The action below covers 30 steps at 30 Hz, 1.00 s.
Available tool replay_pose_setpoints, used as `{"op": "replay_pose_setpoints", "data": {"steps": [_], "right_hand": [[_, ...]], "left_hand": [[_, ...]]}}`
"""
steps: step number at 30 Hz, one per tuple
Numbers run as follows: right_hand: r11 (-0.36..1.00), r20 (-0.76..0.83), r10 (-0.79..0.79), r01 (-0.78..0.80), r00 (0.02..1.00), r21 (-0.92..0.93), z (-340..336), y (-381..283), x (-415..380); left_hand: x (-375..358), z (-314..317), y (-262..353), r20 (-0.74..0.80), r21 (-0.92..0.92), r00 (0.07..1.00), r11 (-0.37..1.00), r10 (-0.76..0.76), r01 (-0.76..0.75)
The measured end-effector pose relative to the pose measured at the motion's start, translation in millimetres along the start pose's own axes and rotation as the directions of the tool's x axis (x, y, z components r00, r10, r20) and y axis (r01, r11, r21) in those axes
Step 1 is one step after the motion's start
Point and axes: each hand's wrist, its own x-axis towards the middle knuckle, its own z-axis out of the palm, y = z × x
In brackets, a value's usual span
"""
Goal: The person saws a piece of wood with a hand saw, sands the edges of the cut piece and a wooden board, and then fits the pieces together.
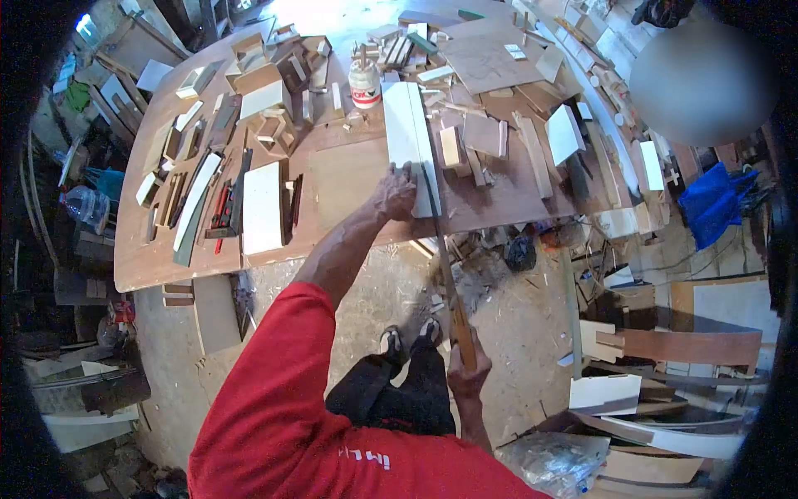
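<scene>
A long white board (402, 116) lies on the workbench and reaches its front edge. My left hand (394, 195) presses on its near part, fingers curled on the surface. My right hand (468, 373) is closed round the wooden handle of a handsaw (449, 279), held low in front of the bench. The saw's long narrow blade slants up from the handle to the board's right side and runs along it. How deep the blade sits in the board is hard to make out.
The workbench (341, 158) carries a glue jar (364, 87), a white panel (263, 208), red-handled pliers (222, 208) and many wood offcuts. Small wooden box frames (270, 96) stand at the back left. Boards (690, 349) are stacked at the lower right. A blue bag (715, 204) hangs at the right.
</scene>
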Motion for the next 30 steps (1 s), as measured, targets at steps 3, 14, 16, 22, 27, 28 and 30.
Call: {"op": "replay_pose_setpoints", "data": {"steps": [3, 14, 16, 22, 27, 28, 30], "right_hand": [[0.982, 0.154, 0.093, -0.065, 0.984, -0.179, 9.4, 9.6, 29.5], [0.993, 0.089, -0.051, 0.06, 0.995, -0.099, 9.7, 17.3, 24.2], [0.992, 0.032, -0.024, 0.027, 0.999, -0.12, 5.7, -2.1, 18.1], [0.987, -0.003, -0.098, 0.097, 0.995, -0.126, 16.4, 14.8, 29.6], [0.984, 0.019, -0.082, 0.084, 0.996, -0.155, 6.8, 8.5, 21.7], [0.984, 0.016, -0.086, 0.087, 0.996, -0.155, 8.9, 12.8, 36.6], [0.977, 0.225, 0.15, -0.11, 0.963, -0.184, 11.5, 13.0, 52.5]], "left_hand": [[3.8, -1.2, 1.9, 0.01, -0.042, 1.0, 0.999, -0.025, 0.025], [9.3, 2.0, -2.7, 0.044, -0.073, 0.998, 0.996, -0.045, 0.048], [11.0, -0.4, -4.3, 0.033, -0.077, 0.999, 0.997, -0.021, 0.024], [8.9, -11.3, 2.0, 0.104, -0.016, 0.994, 0.999, -0.04, 0.042], [8.2, -8.5, 2.9, 0.223, -0.022, 0.975, 1.0, -0.017, 0.022], [8.8, -14.9, 1.6, 0.2, -0.022, 0.979, 0.999, -0.036, 0.041], [7.3, -13.4, 1.1, 0.182, -0.019, 0.982, 0.998, -0.054, 0.058]]}}
